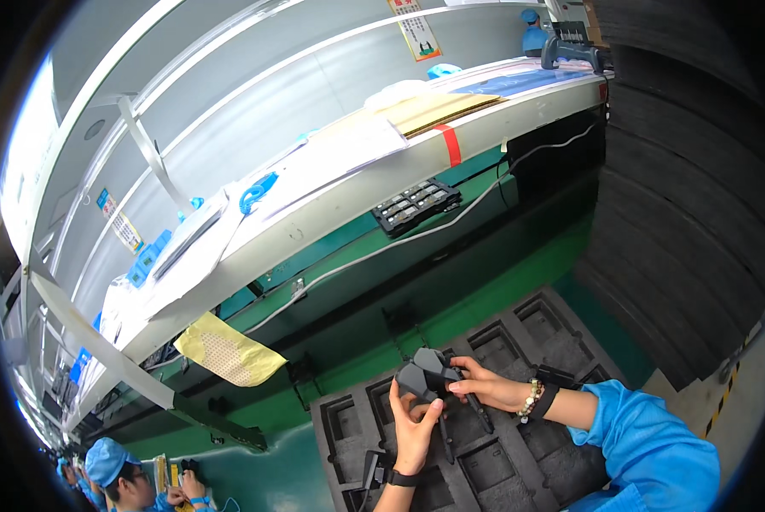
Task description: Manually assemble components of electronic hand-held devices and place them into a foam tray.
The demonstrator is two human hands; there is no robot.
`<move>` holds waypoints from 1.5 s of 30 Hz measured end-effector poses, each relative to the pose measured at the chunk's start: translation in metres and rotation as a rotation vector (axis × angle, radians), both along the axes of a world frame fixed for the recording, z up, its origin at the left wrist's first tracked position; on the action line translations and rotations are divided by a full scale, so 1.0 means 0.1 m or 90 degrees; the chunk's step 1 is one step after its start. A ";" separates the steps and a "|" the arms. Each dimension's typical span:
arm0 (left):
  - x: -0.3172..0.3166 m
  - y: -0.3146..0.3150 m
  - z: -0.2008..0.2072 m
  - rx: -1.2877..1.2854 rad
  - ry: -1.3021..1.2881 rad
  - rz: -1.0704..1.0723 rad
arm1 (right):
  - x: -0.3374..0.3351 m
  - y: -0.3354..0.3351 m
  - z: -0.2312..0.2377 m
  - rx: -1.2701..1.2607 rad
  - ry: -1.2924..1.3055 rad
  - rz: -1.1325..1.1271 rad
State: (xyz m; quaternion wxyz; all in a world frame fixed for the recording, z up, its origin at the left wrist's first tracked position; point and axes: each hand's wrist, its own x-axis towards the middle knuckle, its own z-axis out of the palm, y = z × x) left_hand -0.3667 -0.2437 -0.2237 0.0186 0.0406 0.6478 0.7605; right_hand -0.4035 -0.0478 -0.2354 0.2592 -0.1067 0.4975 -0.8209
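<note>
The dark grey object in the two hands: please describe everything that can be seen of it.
The dark grey object looks like a small folded device of matte plastic, with an angular body and thin black arms hanging below it. It is held just above a black foam tray with moulded compartments. The left hand grips it from below, thumb up against its side; the right hand pinches it from the right, fingers on its top edge. Its finer details are too small to tell.

left hand (414,431) fingers curled, right hand (485,386) pinching
</note>
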 end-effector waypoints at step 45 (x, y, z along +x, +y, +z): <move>0.02 0.05 0.06 0.022 0.086 0.023 | 0.00 -0.01 0.11 -0.075 0.082 -0.014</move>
